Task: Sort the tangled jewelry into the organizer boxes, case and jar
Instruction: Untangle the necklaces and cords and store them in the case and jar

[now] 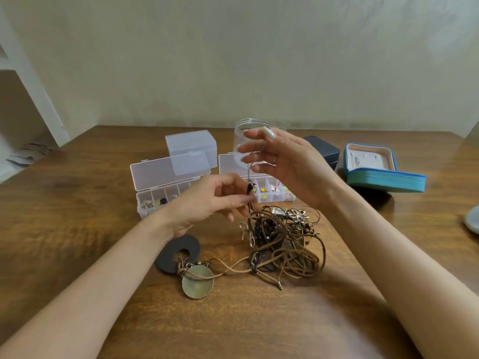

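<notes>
On a wooden table [77, 203], a bronze disc pendant [197, 283] lies beside the tangled jewelry [285, 244]. Above the heap, the left hand [215, 198] pinches a thin cord [251, 172] low down, and the right hand [282, 161] pinches its upper end, other fingers loosely spread. Behind stand two open organizer boxes [155, 200], a clear jar [242, 136] and a teal case [383, 174].

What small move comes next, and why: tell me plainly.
Probably draw the thin cord gently upward with the right hand, which pinches its top, while the left hand pinches it near the small dark charm. Its lower end runs into the tangle of brown cords, so a hard tug might tighten it.
</notes>
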`<state>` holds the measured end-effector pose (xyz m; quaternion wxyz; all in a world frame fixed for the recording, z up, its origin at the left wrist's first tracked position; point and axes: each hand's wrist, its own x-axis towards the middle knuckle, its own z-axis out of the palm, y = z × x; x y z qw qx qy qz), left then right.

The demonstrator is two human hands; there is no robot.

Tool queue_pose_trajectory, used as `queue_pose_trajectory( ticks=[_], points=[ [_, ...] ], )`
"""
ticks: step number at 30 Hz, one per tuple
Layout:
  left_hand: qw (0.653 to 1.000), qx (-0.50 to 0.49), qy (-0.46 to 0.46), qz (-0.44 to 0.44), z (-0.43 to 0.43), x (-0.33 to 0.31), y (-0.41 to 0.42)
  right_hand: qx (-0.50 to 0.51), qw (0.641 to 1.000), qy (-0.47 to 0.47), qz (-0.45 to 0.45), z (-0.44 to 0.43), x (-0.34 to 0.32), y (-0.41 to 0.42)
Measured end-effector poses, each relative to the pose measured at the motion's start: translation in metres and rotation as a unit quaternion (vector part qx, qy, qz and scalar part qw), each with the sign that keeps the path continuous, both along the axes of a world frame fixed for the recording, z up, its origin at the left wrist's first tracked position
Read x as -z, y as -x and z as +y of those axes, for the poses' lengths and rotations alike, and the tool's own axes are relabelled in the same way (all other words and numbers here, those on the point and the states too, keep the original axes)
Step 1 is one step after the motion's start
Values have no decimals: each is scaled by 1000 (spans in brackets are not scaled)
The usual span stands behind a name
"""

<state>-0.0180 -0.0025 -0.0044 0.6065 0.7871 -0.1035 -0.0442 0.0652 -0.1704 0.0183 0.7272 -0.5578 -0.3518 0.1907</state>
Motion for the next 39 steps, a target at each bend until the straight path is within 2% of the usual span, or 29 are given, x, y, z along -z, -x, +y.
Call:
queue_pose_trajectory(
  ticks=[5,10,13,16,23,34,39],
  points=[
    [994,0,111,15,2,-5,3,38,995,88,-9,0,9,1],
    [982,-20,186,16,0,-6,4,86,966,234,-69,0,15,10],
    [972,-46,229,5,-1,-5,4,70,969,229,-61,-2,15,18],
    [962,-73,263,-5,0,-6,3,18,981,186,-43,0,14,24],
    [970,-110,211,-58,0,-5,5,59,987,137,-64,0,14,27],
    [966,-117,220,-64,4,-5,3,70,987,140,-26,3,14,28],
    [976,-120,160,-86,6,-4,2,95,984,149,0,7,14,32]
  ],
)
